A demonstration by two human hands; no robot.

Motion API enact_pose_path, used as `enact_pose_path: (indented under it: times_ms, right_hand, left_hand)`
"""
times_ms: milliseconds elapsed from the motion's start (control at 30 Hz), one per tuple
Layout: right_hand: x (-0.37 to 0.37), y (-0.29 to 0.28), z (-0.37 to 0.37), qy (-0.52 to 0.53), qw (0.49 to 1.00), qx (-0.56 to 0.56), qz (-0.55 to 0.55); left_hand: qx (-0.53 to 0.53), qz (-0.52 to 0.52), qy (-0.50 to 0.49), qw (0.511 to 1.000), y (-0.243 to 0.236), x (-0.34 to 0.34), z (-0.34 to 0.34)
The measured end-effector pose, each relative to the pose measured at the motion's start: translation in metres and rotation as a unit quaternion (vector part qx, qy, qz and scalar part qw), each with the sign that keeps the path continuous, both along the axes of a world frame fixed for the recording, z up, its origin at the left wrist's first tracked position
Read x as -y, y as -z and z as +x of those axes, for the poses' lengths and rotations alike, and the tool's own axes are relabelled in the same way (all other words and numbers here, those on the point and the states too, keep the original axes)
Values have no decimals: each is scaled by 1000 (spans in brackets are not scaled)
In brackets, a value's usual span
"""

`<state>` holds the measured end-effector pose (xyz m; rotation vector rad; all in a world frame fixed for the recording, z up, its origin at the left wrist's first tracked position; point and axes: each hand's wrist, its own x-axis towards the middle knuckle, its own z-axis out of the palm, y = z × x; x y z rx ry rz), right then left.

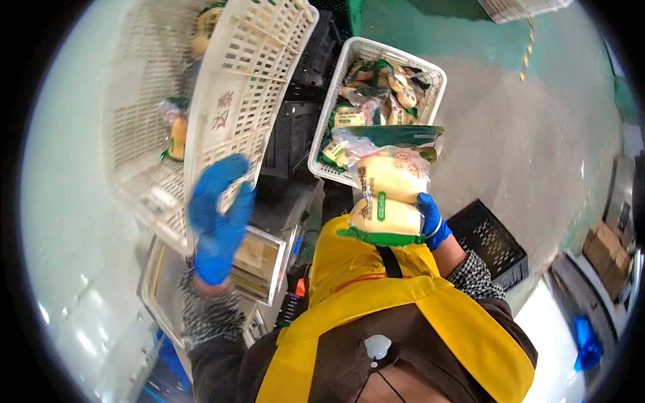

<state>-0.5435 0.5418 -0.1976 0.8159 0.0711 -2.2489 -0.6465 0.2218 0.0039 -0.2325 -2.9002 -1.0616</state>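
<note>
My right hand [433,221], in a blue glove, grips the side of a clear plastic food bag [393,176] with green ends. Plump, pale yellow pieces show through it. The bag hangs over the near end of a white plastic basket [437,101] filled with similar bags [383,91]. My left hand [222,218], also gloved in blue, is slightly blurred, with thumb and fingers curved apart. It is in front of the outer wall of a larger white basket [232,101]; whether it touches that wall I cannot tell. Inside the larger basket, a similar bag [176,131] is visible.
Black crates [292,127] stand between the two baskets. Below the larger basket is a metal-framed surface [269,258]. A black crate [494,245] sits on the floor at right, with a cardboard box [605,252] farther right. Another white basket [521,8] is at the top.
</note>
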Motion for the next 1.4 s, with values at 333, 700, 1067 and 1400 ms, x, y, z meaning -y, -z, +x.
enact_pose_path:
  times_ms: [333,700,1067,1400]
  right_hand:
    - [-89,-139,-2,-231,968,-90,-42]
    - [-122,-166,-26,-422,834,-355,9]
    - [-5,-156,-9,-537,721,-425,101]
    - [99,-188,21,-602,386,-654,249]
  left_hand:
    - [336,243,74,907,-45,-116,41]
    - [374,364,69,850,-81,-123,134]
    - [273,607,-69,743,-57,-74,276]
    - [192,584,-117,780,-22,-27,327]
